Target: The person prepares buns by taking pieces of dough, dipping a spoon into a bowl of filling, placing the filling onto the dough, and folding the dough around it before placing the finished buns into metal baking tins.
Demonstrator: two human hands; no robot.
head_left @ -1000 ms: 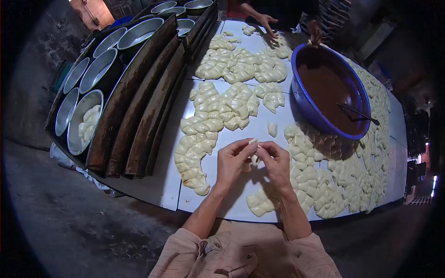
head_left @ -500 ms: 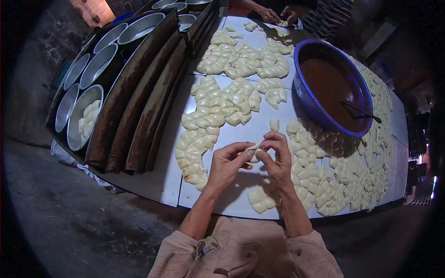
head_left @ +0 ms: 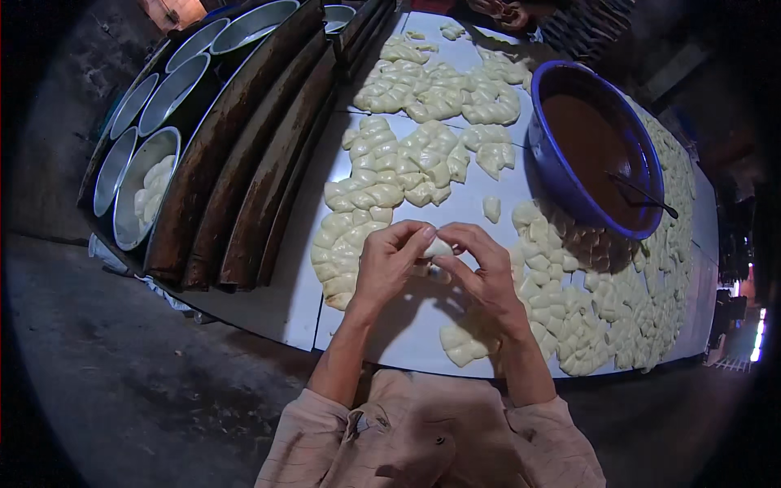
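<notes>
A small piece of pale dough (head_left: 437,249) is pinched between my two hands above the white table. My left hand (head_left: 384,264) grips its left side with thumb and fingertips. From the other side, my right hand (head_left: 486,272) closes on it with thumb and curled fingers. Just beyond my right hand lies a single loose lump of dough (head_left: 491,209). Joined dough lumps (head_left: 462,345) lie beside my right wrist. To the left and farther back are glossy dough clusters (head_left: 364,193), while a broad spread of dough pieces (head_left: 586,305) covers the right side.
A blue basin (head_left: 543,134) of brown paste stands at the right, with a dark-handled utensil (head_left: 647,195) in it. Dark troughs (head_left: 260,191) and several metal tins (head_left: 173,96) occupy the left; one tin (head_left: 130,215) holds dough. At the top edge, another person's hand (head_left: 498,11) partly shows.
The dough between my fingers now shows as a rounder, smoother lump. My fingers have shifted around it and my hands are slightly higher in view. The whole view has shifted slightly.
</notes>
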